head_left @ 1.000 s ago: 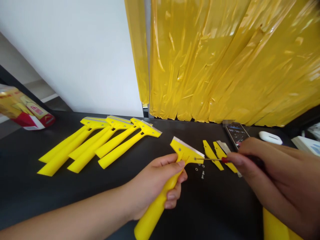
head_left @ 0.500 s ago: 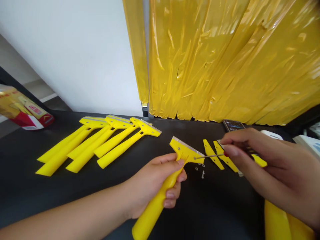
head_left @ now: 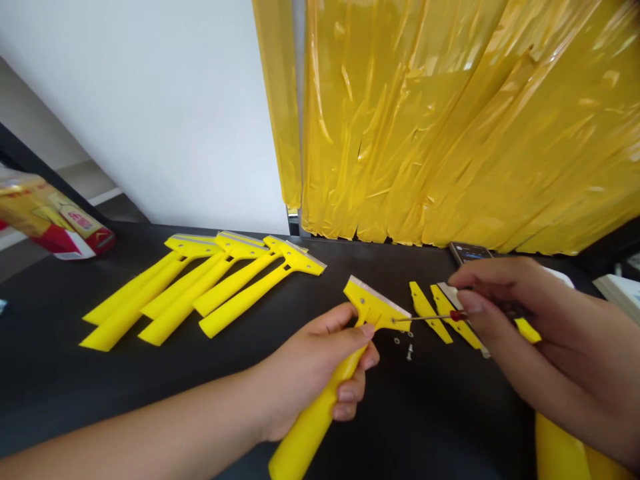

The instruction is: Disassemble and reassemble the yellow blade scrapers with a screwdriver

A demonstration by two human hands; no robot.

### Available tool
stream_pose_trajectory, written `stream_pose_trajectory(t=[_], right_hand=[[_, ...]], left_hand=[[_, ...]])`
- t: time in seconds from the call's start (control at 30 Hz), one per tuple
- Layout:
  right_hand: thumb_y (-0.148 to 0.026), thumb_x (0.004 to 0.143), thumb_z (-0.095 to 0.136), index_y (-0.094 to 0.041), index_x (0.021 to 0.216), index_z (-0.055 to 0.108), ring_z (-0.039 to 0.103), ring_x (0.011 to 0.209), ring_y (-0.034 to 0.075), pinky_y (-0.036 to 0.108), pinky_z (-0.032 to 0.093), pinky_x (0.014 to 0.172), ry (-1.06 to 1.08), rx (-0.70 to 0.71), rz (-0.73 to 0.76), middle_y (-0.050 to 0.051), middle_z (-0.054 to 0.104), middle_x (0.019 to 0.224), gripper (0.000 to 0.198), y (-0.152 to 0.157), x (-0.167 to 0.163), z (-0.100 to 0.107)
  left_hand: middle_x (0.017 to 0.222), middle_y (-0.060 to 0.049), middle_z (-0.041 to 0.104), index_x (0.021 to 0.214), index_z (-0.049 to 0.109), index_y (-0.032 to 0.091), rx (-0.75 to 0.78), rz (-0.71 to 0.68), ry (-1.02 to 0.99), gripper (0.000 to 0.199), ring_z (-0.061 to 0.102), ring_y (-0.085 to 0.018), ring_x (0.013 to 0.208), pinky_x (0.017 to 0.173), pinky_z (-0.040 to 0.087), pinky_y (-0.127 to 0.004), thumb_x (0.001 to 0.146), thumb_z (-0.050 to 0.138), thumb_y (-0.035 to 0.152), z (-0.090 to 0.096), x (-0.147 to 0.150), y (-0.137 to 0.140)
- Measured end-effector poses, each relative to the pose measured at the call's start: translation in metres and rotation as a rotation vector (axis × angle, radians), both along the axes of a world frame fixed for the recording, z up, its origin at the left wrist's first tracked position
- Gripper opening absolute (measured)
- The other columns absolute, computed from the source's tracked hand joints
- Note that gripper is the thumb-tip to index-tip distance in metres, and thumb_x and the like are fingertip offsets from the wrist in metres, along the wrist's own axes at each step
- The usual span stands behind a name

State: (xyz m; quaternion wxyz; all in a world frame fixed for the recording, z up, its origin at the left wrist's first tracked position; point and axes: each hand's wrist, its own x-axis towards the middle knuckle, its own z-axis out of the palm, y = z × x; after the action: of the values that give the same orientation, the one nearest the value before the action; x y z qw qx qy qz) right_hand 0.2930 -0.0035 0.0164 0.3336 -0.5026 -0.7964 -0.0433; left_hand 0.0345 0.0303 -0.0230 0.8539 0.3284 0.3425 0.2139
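My left hand (head_left: 330,360) is closed round the neck of a yellow scraper (head_left: 305,427), whose head with a metal blade (head_left: 380,297) points up and away. In my right hand (head_left: 545,333) is a screwdriver (head_left: 434,317) with a red handle end, most of the handle hidden by the fingers. Its thin shaft reaches left, and the tip meets the screw at the right side of the scraper head. Just below that head, small washers (head_left: 397,341) and screws (head_left: 409,353) lie on the black table. Loose yellow clamp plates (head_left: 431,313) rest between the scraper and my right hand.
Several yellow scrapers (head_left: 260,287) lie fanned out on the black table (head_left: 150,407) at left. A red and yellow package (head_left: 75,220) stands at the far left. Behind my right hand is a phone (head_left: 467,252). Yellow film (head_left: 450,133) covers the back right; more yellow pieces (head_left: 560,447) lie lower right.
The view has shifted slightly, so everything sits a little to the right. More of the screwdriver's red handle shows past my right fingers; its tip stays at the same screw.
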Motion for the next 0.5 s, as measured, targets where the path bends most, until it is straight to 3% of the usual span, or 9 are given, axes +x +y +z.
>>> stream_pose_trajectory(t=[0.13,0.23,0.37,0.5], right_hand=[[-0.04,0.103,0.065,-0.031,0.118,0.064,0.074,0.08,0.019,0.03,0.06,0.069,0.042,0.042,0.004,0.0,0.073,0.096,0.018,0.0005,-0.003,0.0],[-0.042,0.105,0.061,-0.031,0.108,0.068,0.071,0.067,0.018,0.031,0.058,0.061,0.008,0.066,-0.01,-0.001,0.073,0.084,0.013,0.0,-0.0048,0.0026],[-0.036,0.104,0.058,-0.03,0.114,0.067,0.072,0.072,0.02,0.034,0.057,0.062,-0.005,0.081,-0.036,0.001,0.075,0.094,0.015,0.0023,-0.0055,0.0039],[-0.039,0.104,0.061,-0.03,0.111,0.068,0.069,0.066,0.017,0.03,0.052,0.056,0.042,0.062,-0.078,0.0,0.075,0.088,0.013,0.003,-0.0039,0.0014]], left_hand=[[0.085,0.005,0.059,0.102,0.046,0.026,0.001,-0.013,-0.021,0.018,0.043,-0.003,0.046,0.043,0.036,-0.016,0.107,0.062,0.034,0.0012,-0.0011,0.002],[0.088,0.003,0.061,0.104,0.049,0.025,0.012,-0.016,-0.057,0.014,0.043,-0.003,0.048,0.043,0.042,-0.017,0.108,0.06,0.034,0.0003,-0.0014,0.0041],[0.089,0.004,0.056,0.107,0.052,0.024,0.004,0.002,-0.129,0.019,0.046,-0.004,0.053,0.047,0.046,-0.016,0.101,0.07,0.023,-0.0042,-0.0014,0.0049],[0.095,0.002,0.057,0.112,0.054,0.023,0.027,-0.011,-0.157,0.022,0.053,-0.006,0.061,0.049,0.051,-0.018,0.099,0.071,0.02,-0.0064,-0.0014,0.003]])
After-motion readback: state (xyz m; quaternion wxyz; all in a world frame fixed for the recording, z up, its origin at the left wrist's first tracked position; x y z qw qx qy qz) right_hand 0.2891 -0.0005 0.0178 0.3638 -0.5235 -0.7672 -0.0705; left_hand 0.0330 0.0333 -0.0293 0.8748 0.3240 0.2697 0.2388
